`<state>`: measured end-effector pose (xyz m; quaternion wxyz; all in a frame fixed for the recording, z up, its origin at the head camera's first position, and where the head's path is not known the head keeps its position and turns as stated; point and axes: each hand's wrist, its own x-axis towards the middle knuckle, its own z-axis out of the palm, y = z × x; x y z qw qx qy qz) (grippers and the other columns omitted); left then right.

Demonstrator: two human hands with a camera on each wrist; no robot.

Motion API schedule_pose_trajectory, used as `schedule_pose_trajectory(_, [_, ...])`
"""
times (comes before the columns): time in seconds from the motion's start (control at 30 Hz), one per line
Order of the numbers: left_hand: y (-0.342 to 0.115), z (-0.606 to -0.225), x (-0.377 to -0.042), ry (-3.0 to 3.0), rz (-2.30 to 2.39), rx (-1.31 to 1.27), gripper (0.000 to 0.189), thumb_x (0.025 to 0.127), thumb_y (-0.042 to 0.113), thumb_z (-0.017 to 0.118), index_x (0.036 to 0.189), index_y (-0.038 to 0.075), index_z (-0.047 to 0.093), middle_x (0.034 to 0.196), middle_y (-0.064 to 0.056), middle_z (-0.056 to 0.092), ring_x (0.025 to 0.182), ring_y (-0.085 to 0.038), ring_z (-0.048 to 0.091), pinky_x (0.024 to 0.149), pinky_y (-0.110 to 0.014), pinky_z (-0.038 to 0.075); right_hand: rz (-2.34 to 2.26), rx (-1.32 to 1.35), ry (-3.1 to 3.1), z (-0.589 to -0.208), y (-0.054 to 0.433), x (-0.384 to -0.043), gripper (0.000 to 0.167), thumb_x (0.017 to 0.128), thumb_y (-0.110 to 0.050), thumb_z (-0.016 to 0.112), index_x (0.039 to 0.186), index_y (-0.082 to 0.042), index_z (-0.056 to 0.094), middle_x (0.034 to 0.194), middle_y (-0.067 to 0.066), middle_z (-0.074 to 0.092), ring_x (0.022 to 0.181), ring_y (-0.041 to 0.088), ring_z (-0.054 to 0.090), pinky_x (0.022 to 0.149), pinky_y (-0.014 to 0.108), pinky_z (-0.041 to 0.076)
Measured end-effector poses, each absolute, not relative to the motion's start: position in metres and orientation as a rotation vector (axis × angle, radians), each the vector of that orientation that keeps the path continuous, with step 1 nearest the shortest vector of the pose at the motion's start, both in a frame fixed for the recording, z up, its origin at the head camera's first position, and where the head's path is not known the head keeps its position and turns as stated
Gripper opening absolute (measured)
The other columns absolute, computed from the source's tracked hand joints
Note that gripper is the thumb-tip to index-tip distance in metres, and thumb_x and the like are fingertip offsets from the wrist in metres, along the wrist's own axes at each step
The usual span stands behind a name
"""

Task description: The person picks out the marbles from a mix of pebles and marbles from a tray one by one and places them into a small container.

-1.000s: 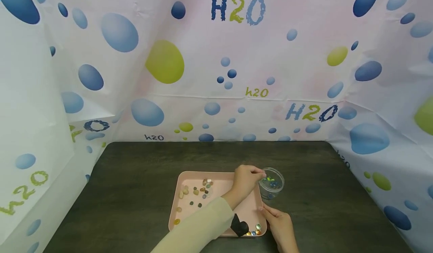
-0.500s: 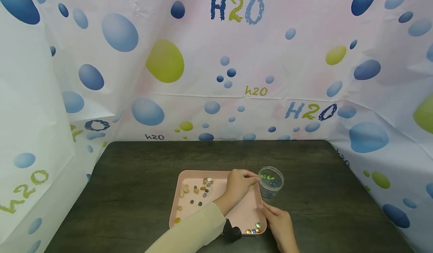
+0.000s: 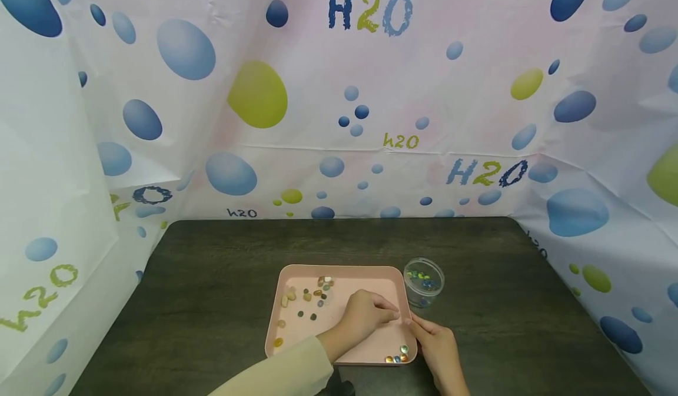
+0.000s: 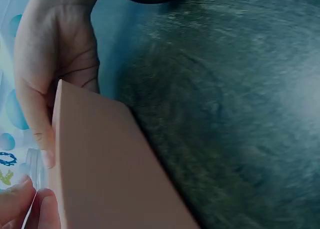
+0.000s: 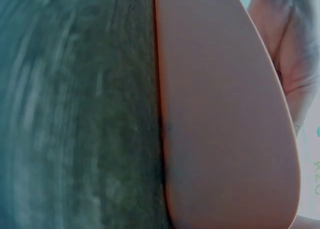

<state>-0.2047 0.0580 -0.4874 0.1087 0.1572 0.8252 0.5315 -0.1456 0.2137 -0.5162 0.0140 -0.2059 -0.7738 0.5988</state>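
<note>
My left hand is over the right half of a pink tray, its fingertips close to the right hand's. In the left wrist view the left fingers show at the lower left, nothing visible between them. My right hand grips the tray's right edge, thumb along the rim. A round clear jar stands just beyond the tray's right side, with green and blue glass pebbles inside. Several stones lie in the tray's left half; shiny glass pebbles sit in its near right corner.
The dark wooden table carries the tray and jar. A white curtain with blue and green drops surrounds the table at the back and both sides. A black object under the left sleeve is partly visible at the tray's near edge.
My left hand has moved from the jar's rim back toward me, over the tray. More green shows in the jar than a second ago. The right hand stays on the tray's edge.
</note>
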Motion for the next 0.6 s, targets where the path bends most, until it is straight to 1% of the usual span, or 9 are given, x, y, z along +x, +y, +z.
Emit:
schedule_pose_trajectory(0.23, [0.056, -0.492, -0.197, 2.372, 1.53, 0.498, 0.005, 0.08, 0.012, 0.081, 0.08, 0.007, 0.08, 0.076, -0.004, 0.077, 0.063, 0.002, 0.056, 0.056, -0.016, 0.044, 1.875, -0.641, -2.405, -0.516, 0.214, -0.146, 0.042, 0.092, -0.028, 0.071, 0.122, 0.002, 0.067, 0.12, 0.024, 0.067, 0.091, 0.017, 0.071, 0.066, 0.025, 0.058])
schedule_pose_trajectory(0.33, [0.056, -0.495, -0.195, 2.365, 1.506, 0.523, 0.005, 0.079, 0.011, 0.082, 0.079, 0.007, 0.08, 0.076, -0.004, 0.077, 0.066, 0.003, 0.057, 0.06, -0.016, 0.045, 1.864, -0.633, -2.417, -0.516, 0.213, -0.146, 0.041, 0.093, -0.027, 0.07, 0.122, 0.002, 0.067, 0.122, 0.024, 0.066, 0.099, 0.02, 0.07, 0.069, 0.025, 0.059])
schedule_pose_trajectory(0.47, [0.055, -0.498, -0.193, 2.361, 1.472, 0.57, 0.004, 0.077, 0.009, 0.083, 0.078, 0.006, 0.08, 0.076, -0.004, 0.077, 0.07, 0.004, 0.059, 0.064, -0.016, 0.047, 1.856, -0.63, -2.426, -0.517, 0.213, -0.146, 0.041, 0.093, -0.028, 0.07, 0.121, 0.001, 0.067, 0.123, 0.023, 0.065, 0.105, 0.023, 0.068, 0.071, 0.026, 0.059])
schedule_pose_trajectory(0.6, [0.056, -0.503, -0.19, 2.356, 1.423, 0.613, 0.004, 0.077, 0.01, 0.083, 0.078, 0.007, 0.08, 0.075, -0.002, 0.077, 0.07, 0.005, 0.061, 0.066, -0.015, 0.048, 1.845, -0.635, -2.434, -0.517, 0.214, -0.145, 0.041, 0.093, -0.03, 0.07, 0.121, 0.0, 0.068, 0.123, 0.022, 0.065, 0.106, 0.025, 0.068, 0.071, 0.028, 0.059])
